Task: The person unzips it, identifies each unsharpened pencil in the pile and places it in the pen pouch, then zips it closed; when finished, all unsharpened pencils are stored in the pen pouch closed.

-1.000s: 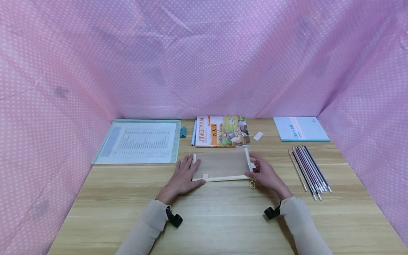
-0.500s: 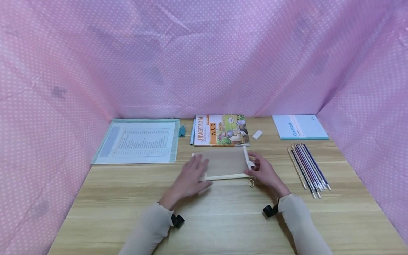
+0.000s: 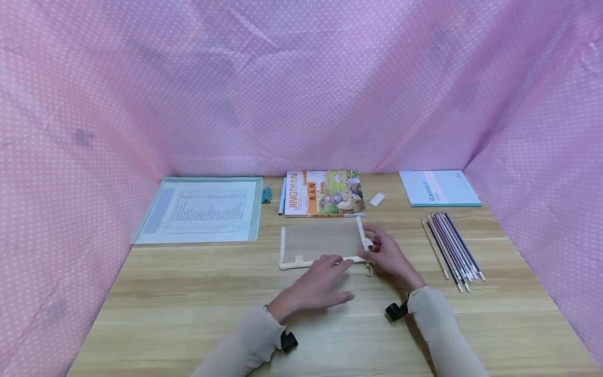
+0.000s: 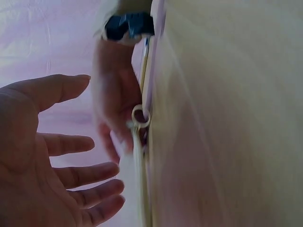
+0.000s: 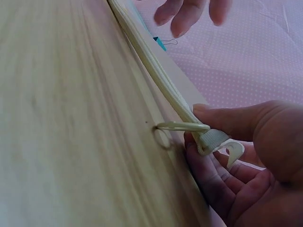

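Note:
A flat mesh zipper pouch with cream edging lies at the middle of the table. My right hand pinches its near right corner between thumb and fingers, clearly seen in the right wrist view at the cream zipper band. Beside that thumb, a ring pull sticks out from the zipper end. My left hand hovers around the pouch's near edge with spread fingers. In the left wrist view its palm faces the camera and the fingers hold nothing; the right hand is beyond them.
Several pencils lie right of the pouch. Behind it are a picture-covered book, an eraser and a teal binder clip. A document folder lies left, a light blue notebook back right. Pink dotted cloth surrounds the table.
My left hand has left the pouch's left side and moved right along its near edge, toward the right hand. The right hand keeps its pinch on the corner.

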Demonstrator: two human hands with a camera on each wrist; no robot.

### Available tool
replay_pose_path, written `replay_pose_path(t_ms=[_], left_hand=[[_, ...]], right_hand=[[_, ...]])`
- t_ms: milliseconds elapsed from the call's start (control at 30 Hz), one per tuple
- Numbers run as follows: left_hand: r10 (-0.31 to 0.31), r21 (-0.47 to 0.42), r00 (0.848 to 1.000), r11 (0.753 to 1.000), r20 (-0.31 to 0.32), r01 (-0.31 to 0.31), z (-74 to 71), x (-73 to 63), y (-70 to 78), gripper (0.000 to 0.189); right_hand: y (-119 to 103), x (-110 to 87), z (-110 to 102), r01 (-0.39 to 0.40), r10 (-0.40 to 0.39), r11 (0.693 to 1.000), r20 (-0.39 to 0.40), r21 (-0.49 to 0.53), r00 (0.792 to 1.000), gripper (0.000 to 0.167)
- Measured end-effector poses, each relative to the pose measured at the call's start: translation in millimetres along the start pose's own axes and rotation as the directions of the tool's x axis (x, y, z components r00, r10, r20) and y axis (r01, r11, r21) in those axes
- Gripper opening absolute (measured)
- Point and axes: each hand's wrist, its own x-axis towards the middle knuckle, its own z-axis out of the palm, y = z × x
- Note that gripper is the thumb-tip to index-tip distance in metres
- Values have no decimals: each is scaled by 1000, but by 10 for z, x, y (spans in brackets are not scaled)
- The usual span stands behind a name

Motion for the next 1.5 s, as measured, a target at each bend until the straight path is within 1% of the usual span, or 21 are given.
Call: replay_pose_path(t_ms=[100, 200, 333, 400, 467, 567, 667, 733, 800, 867, 933, 1000, 1033, 1100, 1200, 1267, 1367, 1500], left_hand=[[19, -45, 999, 999, 36, -17, 84, 65, 35, 69], [21, -82, 997, 997, 70, -15, 167, 129, 55, 70], [24, -79, 995, 997, 93, -17, 260, 205, 65, 70], [24, -60, 996, 998, 91, -19, 287, 237, 76, 69], [12, -50, 996, 999, 90, -7, 307, 270, 94, 68], [-13, -29, 997, 999, 82, 16, 338, 339, 126, 64], [-39, -30, 996, 999, 76, 41, 376, 424, 153, 58], [-47, -33, 996, 998, 73, 50, 398, 479, 168, 53], [-37, -28, 998, 999, 59, 39, 416, 520, 179, 47], [-22, -16, 999, 1000, 27, 22, 430, 552, 188, 38], [-19, -30, 1000, 999, -16, 19, 440, 572, 193, 30], [-44, -89, 997, 995, -57, 39, 442, 584, 196, 22], [-69, -135, 995, 989, -76, 58, 439, 586, 196, 20], [-129, -231, 986, 968, -109, 101, 433, 590, 192, 15], [-200, -333, 966, 933, -163, 137, 426, 605, 181, 8], [-230, -357, 952, 923, -203, 147, 429, 619, 170, 3], [-250, -355, 933, 923, -259, 148, 441, 637, 151, 8], [-282, -347, 910, 923, -306, 169, 445, 635, 132, 11]], right_hand=[[-4, 3, 1, -4, 4, 1000, -2, -2, 1000, 73], [-1, 4, -1, -12, 12, 1000, -6, -10, 1000, 73], [6, 7, 0, -22, 22, 1000, -2, -11, 1000, 73], [4, 8, 2, -26, 26, 1000, -2, -9, 1000, 73], [4, 8, -1, -27, 27, 1000, 5, -3, 1000, 72], [7, 12, -9, -35, 35, 999, 4, -10, 999, 72], [7, 12, -9, -35, 35, 999, 4, -5, 999, 73], [-4, 6, -3, -40, 40, 999, 0, 8, 999, 72], [-10, 3, 4, -38, 38, 999, 1, 27, 999, 72], [-13, 3, 4, -39, 39, 998, 5, 41, 999, 72], [-14, 5, 4, -45, 45, 998, 3, 54, 999, 71], [-10, 8, -2, -38, 38, 998, 8, 57, 999, 71], [-8, 10, -3, -35, 35, 998, 8, 57, 999, 71], [-4, 15, -5, -25, 25, 998, 6, 54, 1000, 70], [-1, 22, -13, -13, 13, 999, 4, 37, 1000, 70], [2, 27, -14, -13, 13, 999, 0, 31, 1000, 70], [10, 32, -12, -16, 17, 999, -4, 31, 1000, 71], [16, 33, -4, -12, 12, 999, -1, 46, 1000, 71]])
